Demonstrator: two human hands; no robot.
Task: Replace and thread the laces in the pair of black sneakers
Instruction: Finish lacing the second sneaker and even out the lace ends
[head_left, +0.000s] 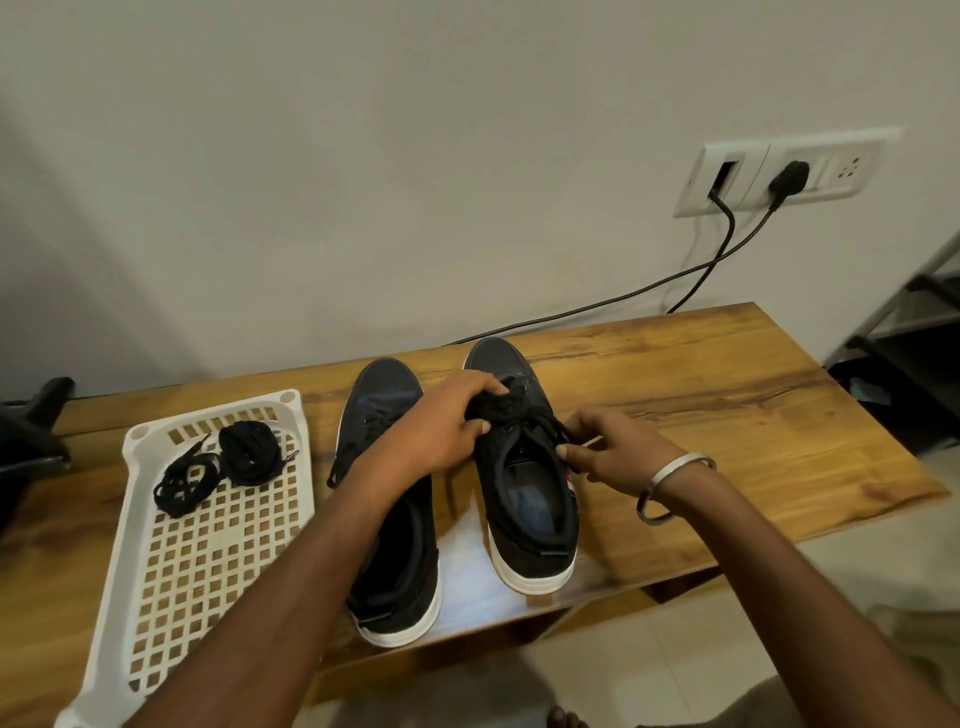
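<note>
I find no text, brand, number or sign that I can read anywhere in my view. The only candidate is a small red, white and blue tag (569, 483) on the outer side of the right-hand sneaker (524, 488), just below my right hand (613, 452); it is too small and blurred for me to make out any letters. The white wall socket plate (779, 174) carries no marking that I can read.

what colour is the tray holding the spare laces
White, with a square-hole lattice; the tray shows in the head view.
</note>
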